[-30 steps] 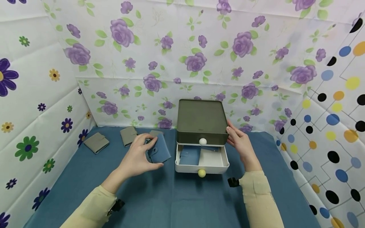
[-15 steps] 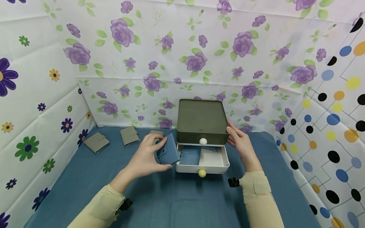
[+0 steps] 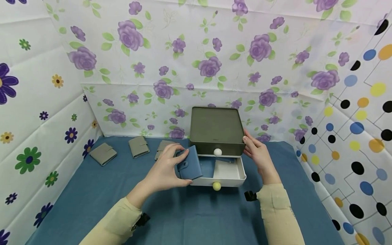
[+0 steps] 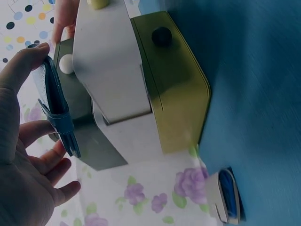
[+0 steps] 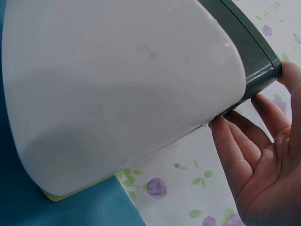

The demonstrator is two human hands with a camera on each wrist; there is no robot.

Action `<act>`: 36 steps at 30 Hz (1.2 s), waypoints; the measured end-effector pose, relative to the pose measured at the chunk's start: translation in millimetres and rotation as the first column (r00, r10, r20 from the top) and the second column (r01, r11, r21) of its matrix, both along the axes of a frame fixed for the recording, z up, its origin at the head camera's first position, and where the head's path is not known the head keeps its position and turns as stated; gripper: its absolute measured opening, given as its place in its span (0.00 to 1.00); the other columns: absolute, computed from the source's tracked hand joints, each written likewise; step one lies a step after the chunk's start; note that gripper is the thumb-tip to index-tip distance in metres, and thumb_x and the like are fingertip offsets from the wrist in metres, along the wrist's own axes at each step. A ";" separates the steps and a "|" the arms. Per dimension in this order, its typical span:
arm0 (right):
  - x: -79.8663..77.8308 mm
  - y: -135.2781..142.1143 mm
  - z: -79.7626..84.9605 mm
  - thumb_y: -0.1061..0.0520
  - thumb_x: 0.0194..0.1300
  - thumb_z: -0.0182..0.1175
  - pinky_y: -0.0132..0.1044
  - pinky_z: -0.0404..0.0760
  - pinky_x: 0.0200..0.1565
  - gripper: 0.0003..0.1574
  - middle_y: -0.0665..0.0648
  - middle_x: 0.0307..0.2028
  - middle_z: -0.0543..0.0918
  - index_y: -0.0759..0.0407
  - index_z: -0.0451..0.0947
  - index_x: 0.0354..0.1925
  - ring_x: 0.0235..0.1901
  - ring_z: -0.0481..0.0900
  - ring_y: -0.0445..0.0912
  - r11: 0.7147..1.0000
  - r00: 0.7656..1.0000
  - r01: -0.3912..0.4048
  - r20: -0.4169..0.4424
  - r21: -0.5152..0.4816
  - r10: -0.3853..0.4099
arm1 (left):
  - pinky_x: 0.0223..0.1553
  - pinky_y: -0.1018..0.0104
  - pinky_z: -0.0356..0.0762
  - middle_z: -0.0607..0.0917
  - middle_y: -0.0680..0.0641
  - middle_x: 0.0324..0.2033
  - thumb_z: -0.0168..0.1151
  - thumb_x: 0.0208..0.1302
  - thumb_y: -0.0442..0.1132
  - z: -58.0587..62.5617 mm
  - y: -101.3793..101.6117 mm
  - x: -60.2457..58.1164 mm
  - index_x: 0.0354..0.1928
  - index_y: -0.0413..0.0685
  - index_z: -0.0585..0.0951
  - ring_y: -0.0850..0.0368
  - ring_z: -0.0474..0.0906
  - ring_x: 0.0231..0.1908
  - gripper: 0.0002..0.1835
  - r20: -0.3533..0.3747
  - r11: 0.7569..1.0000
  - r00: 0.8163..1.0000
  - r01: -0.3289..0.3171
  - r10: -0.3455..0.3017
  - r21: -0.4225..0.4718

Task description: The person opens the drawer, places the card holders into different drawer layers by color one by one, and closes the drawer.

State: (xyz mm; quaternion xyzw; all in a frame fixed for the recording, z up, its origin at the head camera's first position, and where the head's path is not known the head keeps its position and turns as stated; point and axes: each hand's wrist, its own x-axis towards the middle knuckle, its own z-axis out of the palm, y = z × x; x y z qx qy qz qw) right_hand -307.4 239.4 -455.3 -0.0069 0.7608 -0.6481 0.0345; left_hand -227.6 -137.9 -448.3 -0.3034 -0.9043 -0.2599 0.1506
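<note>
My left hand (image 3: pixel 166 166) pinches a blue snap wallet (image 3: pixel 191 164) between thumb and fingers, over the front left corner of the pulled-out white drawer (image 3: pixel 229 170). In the left wrist view, the wallet (image 4: pixel 54 96) appears edge-on with its strap fastened. Inside the drawer lies another blue wallet (image 3: pixel 207 166), partly covered by the held one, and a blue piece (image 3: pixel 226 159) shows farther back. My right hand (image 3: pixel 257 149) rests against the right side of the drawer box (image 3: pixel 215 126). In the right wrist view, its thumb (image 5: pixel 284 70) touches the dark upper tier.
Grey wallets lie on the blue cloth at left: one far left (image 3: pixel 103 153), one mid-left (image 3: pixel 139 147), and another (image 3: pixel 160 148) partly behind my left hand. A yellow-green bottom drawer (image 4: pixel 174 84) with a black knob sits below the white one. Patterned cloth walls stand around.
My left hand has carried the blue wallet rightward, from beside the drawer box to over the drawer's left corner. The right hand has stayed where it was.
</note>
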 end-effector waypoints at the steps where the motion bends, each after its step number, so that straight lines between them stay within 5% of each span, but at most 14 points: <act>1: -0.1 0.0 -0.1 0.27 0.77 0.58 0.52 0.71 0.72 0.41 0.51 0.81 0.63 0.31 0.64 0.81 0.73 0.73 0.54 1.000 1.000 0.000 -0.001 0.001 0.000 | 0.69 0.33 0.67 0.73 0.41 0.68 0.87 0.48 0.60 0.2 2.6 0.1 0.75 0.42 0.75 0.40 0.61 0.75 0.55 -0.001 1.000 1.000 0.009 -0.009 0.001; 10: -0.5 0.1 -0.6 0.27 0.77 0.58 0.51 0.72 0.72 0.41 0.50 0.81 0.62 0.33 0.65 0.81 0.73 0.73 0.53 1.000 1.000 -0.004 -0.007 -0.005 0.004 | 0.72 0.35 0.63 0.74 0.42 0.68 0.87 0.47 0.60 -1.4 33.6 1.2 0.75 0.41 0.77 0.42 0.61 0.75 0.55 -0.058 0.995 0.994 0.096 -0.094 0.017; 21: -0.5 0.6 -1.1 0.27 0.77 0.57 0.49 0.73 0.71 0.42 0.46 0.82 0.61 0.37 0.65 0.81 0.73 0.73 0.52 1.000 1.000 -0.003 -0.015 -0.010 0.002 | 0.79 0.34 0.44 0.74 0.41 0.67 0.83 0.48 0.66 -0.3 73.9 -0.1 0.71 0.47 0.81 0.39 0.57 0.77 0.51 -0.220 0.982 0.964 0.122 -0.151 -0.141; 36: 0.4 0.8 -1.7 0.25 0.75 0.56 0.44 0.77 0.68 0.44 0.45 0.81 0.63 0.36 0.66 0.80 0.72 0.75 0.50 1.000 1.000 0.002 -0.017 0.011 -0.001 | 0.81 0.38 0.39 0.75 0.45 0.68 0.76 0.52 0.75 5.2 112.6 -7.2 0.74 0.53 0.79 0.41 0.50 0.81 0.52 -0.245 0.926 0.945 0.117 -0.215 -0.358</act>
